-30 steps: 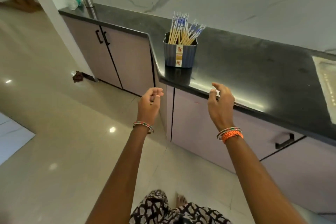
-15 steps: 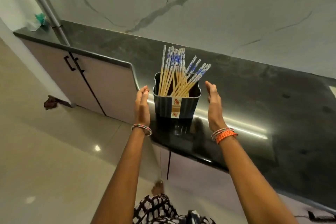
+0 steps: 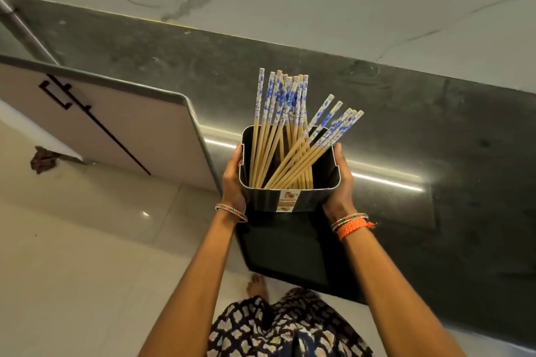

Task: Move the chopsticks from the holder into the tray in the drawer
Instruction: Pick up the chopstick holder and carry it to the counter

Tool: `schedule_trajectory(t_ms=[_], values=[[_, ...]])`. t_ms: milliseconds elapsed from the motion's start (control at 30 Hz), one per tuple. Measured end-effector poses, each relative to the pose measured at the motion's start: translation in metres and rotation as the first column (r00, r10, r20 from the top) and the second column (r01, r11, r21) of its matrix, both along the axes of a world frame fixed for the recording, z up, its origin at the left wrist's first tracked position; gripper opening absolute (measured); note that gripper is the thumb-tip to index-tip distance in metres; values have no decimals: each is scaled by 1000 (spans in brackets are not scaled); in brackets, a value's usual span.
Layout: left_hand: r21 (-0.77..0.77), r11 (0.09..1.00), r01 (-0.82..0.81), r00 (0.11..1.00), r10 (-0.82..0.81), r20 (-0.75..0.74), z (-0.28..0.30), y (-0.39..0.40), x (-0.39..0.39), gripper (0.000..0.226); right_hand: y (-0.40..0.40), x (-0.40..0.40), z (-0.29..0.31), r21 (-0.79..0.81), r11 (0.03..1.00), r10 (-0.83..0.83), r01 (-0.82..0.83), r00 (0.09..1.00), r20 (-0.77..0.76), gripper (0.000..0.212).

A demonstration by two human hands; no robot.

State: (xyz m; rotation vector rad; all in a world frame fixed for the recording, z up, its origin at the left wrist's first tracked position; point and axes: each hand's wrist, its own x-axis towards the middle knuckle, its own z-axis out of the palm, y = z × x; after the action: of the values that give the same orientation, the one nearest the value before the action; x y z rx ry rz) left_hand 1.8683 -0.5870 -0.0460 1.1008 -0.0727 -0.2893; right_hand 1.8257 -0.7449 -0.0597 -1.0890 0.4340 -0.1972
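**Both hands clasp from either side**

Both arms reach forward from the near edge, bare to the wrists, and converge toward the centre. The left hand (image 3: pixel 233 182) lies flat against the left wall of the holder (image 3: pixel 272 200), thumb hooked at its rim. The right hand (image 3: pixel 340 182) mirrors it on the right wall, fingers wrapped around the far side. Bangles circle each wrist; the right also wears an orange cord.

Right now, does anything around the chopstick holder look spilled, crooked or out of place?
Nothing is spilled. The chopsticks all sit inside the holder, some upright and some leaning right. The only stray thing is a crumpled dark cloth on the floor by the cabinet base.
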Motion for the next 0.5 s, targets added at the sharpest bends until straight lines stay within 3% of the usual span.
schedule_trajectory(t_ms=[167,267,400,500], values=[[-14,999,30,999,-30,-13,13,2,7,56,4,6,23,7,999,53,-53,998,-39,59],[-21,1000,-9,1000,9,6,23,5,8,55,3,16,40,-50,992,114,-114,993,2,54],[14,974,-227,974,227,11,38,27,-1,47,18,31,56,-112,960,266,-257,961,76,52],[8,907,-422,906,421,35,42,54,-22,41,47,36,63,-121,909,415,-400,899,142,46]])
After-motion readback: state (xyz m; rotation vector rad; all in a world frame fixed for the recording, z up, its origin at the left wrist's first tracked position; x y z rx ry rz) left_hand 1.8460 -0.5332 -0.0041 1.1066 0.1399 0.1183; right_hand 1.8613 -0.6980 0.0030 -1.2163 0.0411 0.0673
